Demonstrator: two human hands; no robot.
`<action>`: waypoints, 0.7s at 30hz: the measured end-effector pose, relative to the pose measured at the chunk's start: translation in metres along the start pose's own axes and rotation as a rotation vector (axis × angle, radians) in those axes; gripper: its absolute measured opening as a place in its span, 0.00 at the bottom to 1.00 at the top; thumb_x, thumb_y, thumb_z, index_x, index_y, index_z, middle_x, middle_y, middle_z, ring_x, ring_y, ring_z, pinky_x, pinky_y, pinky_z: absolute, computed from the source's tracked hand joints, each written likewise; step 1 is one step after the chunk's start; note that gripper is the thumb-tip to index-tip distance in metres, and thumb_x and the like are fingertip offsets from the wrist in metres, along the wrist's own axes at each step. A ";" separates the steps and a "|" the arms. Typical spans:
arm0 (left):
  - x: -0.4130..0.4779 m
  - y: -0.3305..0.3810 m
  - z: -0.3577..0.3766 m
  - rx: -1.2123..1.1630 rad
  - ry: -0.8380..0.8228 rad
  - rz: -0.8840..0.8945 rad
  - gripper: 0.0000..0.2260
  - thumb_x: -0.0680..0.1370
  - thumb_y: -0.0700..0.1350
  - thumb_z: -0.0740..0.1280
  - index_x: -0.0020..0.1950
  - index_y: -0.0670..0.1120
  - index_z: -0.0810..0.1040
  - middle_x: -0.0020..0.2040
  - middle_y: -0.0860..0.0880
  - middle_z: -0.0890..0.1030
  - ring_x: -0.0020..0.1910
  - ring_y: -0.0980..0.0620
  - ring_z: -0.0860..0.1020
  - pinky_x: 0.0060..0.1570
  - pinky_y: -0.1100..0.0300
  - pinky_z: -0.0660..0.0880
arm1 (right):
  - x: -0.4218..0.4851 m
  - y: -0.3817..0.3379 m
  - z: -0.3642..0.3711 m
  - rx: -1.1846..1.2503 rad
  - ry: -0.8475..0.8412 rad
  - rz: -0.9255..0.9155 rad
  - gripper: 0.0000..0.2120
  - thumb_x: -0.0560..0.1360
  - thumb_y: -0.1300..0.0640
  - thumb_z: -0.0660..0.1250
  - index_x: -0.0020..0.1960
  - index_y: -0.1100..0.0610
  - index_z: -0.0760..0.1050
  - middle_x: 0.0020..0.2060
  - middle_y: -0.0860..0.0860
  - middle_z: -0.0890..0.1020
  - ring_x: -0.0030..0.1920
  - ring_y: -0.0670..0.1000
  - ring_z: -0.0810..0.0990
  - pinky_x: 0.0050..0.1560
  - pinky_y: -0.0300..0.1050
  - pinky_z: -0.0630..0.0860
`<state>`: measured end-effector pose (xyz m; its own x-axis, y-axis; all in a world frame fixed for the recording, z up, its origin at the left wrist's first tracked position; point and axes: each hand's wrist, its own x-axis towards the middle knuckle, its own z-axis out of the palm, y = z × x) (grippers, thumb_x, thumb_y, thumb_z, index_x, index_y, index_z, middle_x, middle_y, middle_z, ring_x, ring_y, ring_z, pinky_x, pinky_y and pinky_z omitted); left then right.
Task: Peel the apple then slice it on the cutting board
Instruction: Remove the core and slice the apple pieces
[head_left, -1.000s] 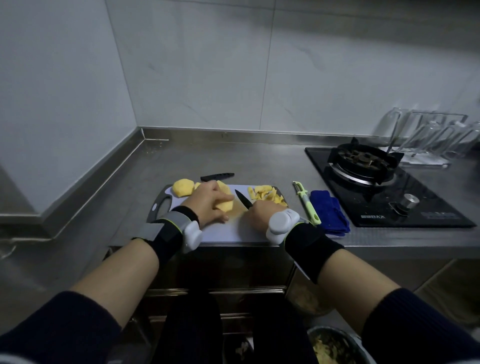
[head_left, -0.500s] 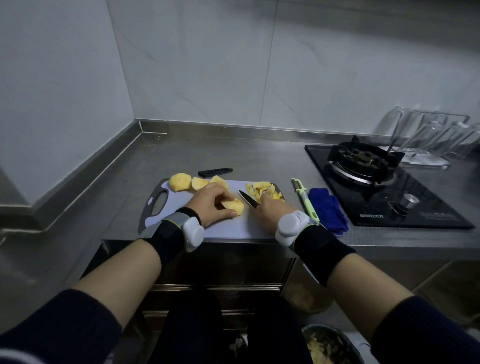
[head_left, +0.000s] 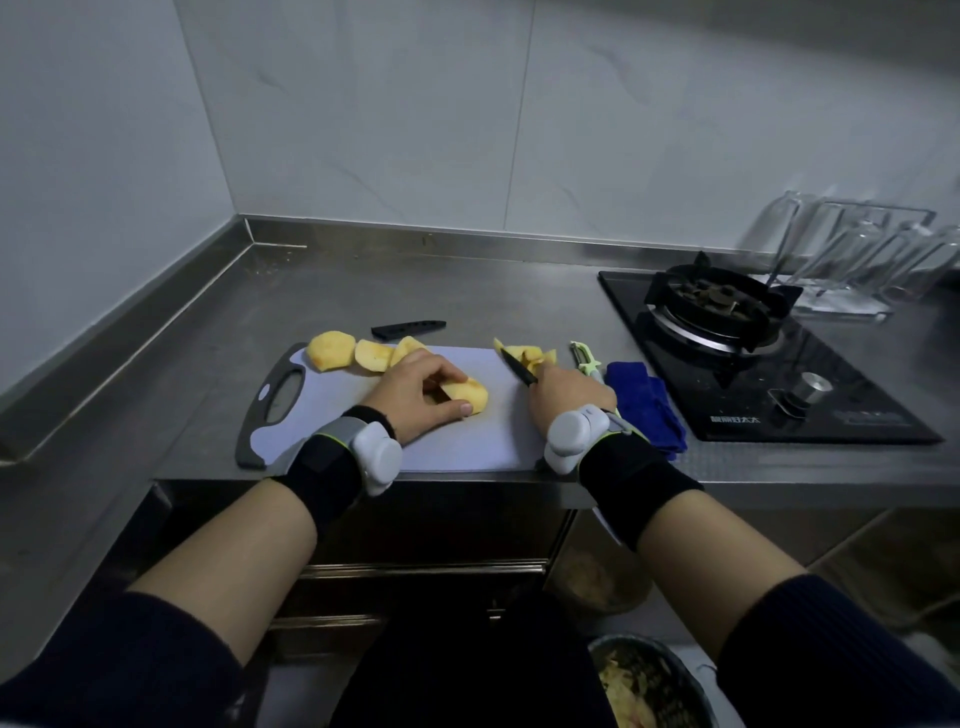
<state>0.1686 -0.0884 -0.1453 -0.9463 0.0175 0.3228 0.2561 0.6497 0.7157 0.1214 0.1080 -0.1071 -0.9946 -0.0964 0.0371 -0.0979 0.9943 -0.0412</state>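
A pale cutting board (head_left: 467, 441) with a grey handle lies at the counter's front edge. My left hand (head_left: 415, 400) presses a peeled yellow apple piece (head_left: 470, 397) down on its middle. My right hand (head_left: 563, 392) grips a small black-bladed knife (head_left: 517, 366), the blade pointing up and left, lifted clear to the right of the apple piece. Three cut apple pieces (head_left: 353, 353) lie along the board's far left edge. A heap of apple peel (head_left: 530, 354) sits at the board's far right corner.
A black knife sheath (head_left: 408, 328) lies behind the board. A green peeler (head_left: 587, 358) and a blue cloth (head_left: 644, 405) lie right of it, then a black gas hob (head_left: 737, 353). Glasses in a rack (head_left: 857, 265) stand far right. A bowl of scraps (head_left: 644, 686) sits below.
The knife has come off the apple piece and moved right. My left hand slid the held piece toward the board's middle, leaving cut pieces at the far left. The view shifted slightly.
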 end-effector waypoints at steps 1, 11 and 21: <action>0.000 0.000 0.000 -0.007 -0.001 -0.002 0.14 0.69 0.47 0.78 0.52 0.49 0.80 0.52 0.50 0.76 0.51 0.53 0.76 0.56 0.59 0.74 | 0.001 0.003 -0.001 0.003 0.000 0.029 0.13 0.81 0.57 0.54 0.60 0.54 0.74 0.53 0.54 0.81 0.53 0.57 0.80 0.44 0.48 0.69; 0.006 0.002 0.004 0.132 0.011 0.085 0.14 0.70 0.48 0.77 0.51 0.46 0.79 0.50 0.50 0.75 0.51 0.50 0.75 0.55 0.56 0.73 | 0.006 0.019 -0.009 0.090 -0.003 0.192 0.11 0.79 0.61 0.56 0.55 0.56 0.76 0.53 0.55 0.81 0.53 0.58 0.80 0.45 0.47 0.70; 0.021 0.003 0.007 -0.011 -0.017 0.044 0.12 0.71 0.47 0.76 0.52 0.46 0.81 0.51 0.49 0.77 0.50 0.52 0.77 0.53 0.65 0.74 | 0.006 0.003 -0.012 0.167 -0.065 0.070 0.08 0.79 0.60 0.58 0.46 0.54 0.75 0.49 0.52 0.80 0.49 0.55 0.79 0.50 0.46 0.74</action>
<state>0.1484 -0.0805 -0.1405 -0.9373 0.0590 0.3436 0.2998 0.6394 0.7080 0.1154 0.1111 -0.0951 -0.9987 -0.0353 -0.0360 -0.0271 0.9780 -0.2066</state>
